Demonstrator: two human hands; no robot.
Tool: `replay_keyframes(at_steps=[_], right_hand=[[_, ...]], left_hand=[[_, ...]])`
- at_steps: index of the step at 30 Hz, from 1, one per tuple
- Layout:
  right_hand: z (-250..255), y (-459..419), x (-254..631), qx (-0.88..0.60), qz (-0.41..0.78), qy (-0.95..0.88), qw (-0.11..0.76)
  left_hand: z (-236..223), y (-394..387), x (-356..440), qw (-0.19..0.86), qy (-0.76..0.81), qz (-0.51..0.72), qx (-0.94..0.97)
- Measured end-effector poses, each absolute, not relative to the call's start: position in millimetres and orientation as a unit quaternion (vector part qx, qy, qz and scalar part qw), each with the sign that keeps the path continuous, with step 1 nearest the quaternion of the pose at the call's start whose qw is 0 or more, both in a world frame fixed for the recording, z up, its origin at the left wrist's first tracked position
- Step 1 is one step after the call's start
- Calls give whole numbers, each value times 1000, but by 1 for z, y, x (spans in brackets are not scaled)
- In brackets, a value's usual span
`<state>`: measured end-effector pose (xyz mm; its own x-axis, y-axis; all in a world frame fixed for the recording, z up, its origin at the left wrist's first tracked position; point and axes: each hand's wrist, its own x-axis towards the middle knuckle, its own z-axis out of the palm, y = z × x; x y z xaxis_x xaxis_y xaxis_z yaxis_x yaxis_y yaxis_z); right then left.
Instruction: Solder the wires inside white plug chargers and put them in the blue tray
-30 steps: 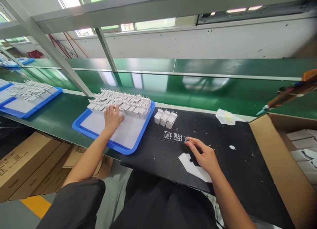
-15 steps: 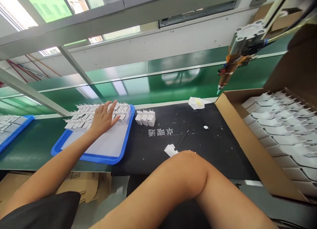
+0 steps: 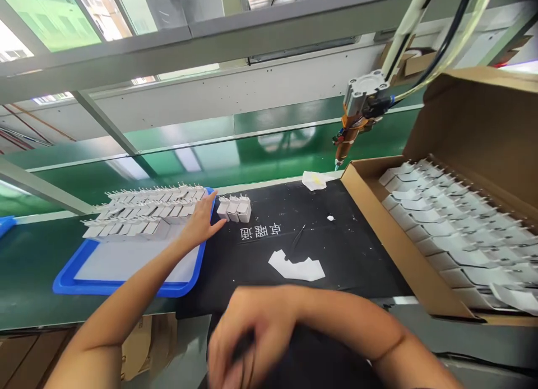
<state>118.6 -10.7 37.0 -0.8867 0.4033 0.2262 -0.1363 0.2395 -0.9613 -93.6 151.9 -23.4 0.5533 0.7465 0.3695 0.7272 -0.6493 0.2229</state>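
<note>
My left hand (image 3: 202, 220) is stretched over the right rim of a blue tray (image 3: 194, 277), thumb and fingers apart, nothing in it. Rows of small white box-like parts with pins, like plug adapters (image 3: 143, 229), stand in the tray on a white sheet. Just right of my fingers, a short row of the same white parts (image 3: 234, 208) stands on the black mat (image 3: 260, 265). My right hand (image 3: 256, 330) is low in front of my body, bent downward and smeared by motion, so its grip cannot be made out.
At right stands an open cardboard box (image 3: 378, 237) with rows of white parts. A dispenser-like tool (image 3: 348, 137) hangs near its corner. Tweezers (image 3: 299, 236), a cut white sheet (image 3: 297, 267) and a stained white paper (image 3: 314, 180) lie on the mat.
My left hand has moved right, from above the tray's parts to its right rim near the short row. My right hand has come into view, uncovering more of the cut sheet.
</note>
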Motion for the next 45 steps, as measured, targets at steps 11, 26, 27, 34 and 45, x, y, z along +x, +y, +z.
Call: replay_keyframes(at_steps=[11, 26, 27, 34, 45], right_hand=[[-59, 147, 156, -526, 375, -661, 382], [-9, 109, 297, -562, 3, -467, 683], [-2, 112, 319, -569, -22, -439, 696], [16, 158, 391, -552, 98, -474, 679], [13, 103, 317, -454, 174, -519, 703]], left_hand=[[-30, 169, -53, 176, 545, 151, 806], [-33, 23, -41, 247, 534, 176, 789], [-37, 22, -35, 259, 532, 184, 785], [-56, 21, -9, 309, 507, 277, 755], [-56, 32, -19, 367, 457, 324, 742]])
